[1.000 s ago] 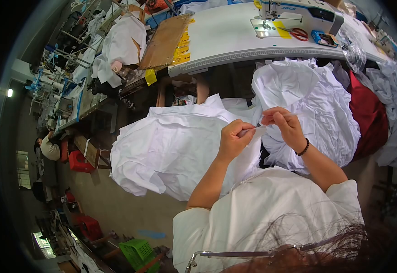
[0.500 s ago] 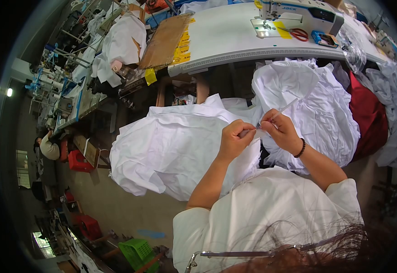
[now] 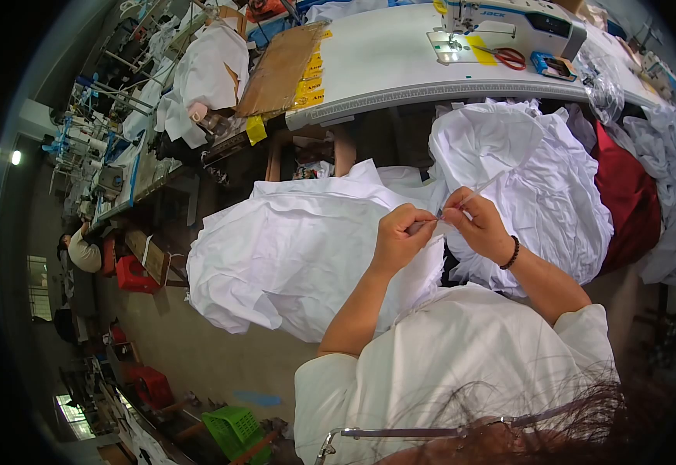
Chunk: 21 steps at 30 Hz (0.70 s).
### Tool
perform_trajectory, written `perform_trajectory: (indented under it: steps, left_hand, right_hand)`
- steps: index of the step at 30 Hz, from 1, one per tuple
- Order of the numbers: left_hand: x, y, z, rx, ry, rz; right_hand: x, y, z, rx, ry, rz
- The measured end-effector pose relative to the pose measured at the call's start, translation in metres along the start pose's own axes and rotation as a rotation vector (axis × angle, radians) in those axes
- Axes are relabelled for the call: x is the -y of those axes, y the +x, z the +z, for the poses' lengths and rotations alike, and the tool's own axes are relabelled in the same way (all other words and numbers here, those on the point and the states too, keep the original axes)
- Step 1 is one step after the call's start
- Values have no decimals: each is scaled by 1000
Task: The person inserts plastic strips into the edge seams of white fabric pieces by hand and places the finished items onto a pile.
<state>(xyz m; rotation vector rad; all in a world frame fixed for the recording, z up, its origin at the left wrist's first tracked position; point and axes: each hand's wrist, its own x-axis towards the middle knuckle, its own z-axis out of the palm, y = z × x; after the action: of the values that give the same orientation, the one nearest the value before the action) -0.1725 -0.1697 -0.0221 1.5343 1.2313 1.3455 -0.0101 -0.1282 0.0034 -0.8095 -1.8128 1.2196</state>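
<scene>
My left hand and my right hand are close together in front of my chest, both with fingers pinched. A thin, pale, see-through strip sticks out up and to the right from my right fingertips. Something small and slender sits between the left thumb and fingers; its kind is too small to make out. Below and left of the hands lies a large heap of white fabric, across my lap. Another crumpled white fabric pile is just beyond my right hand.
Ahead stands a white sewing table with a sewing machine, red-handled scissors and a small blue box. Red cloth hangs at the right. A green basket and red stools are on the left floor; a person sits far left.
The pale strip at my right fingertips has tilted very slightly lower. Both hands stay in nearly the same place, and the fabric has not moved.
</scene>
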Motion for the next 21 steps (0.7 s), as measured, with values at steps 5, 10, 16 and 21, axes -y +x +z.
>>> perform_trajectory:
  steps: [5,10,16,21]
  left_hand:
    - [-1,0,1,6,-33,-23]
    - [0,0,1,6,-13,-7]
    - [-5,1,1,8,-40,-27]
    - [-6,1,0,22,-37,-53]
  right_hand:
    - [6,1,-2,28,-59,13]
    - [6,1,-2,32,-74,22]
    - [4,1,-2,16,-65,-26]
    - [4,2,-2,31,-79,-31]
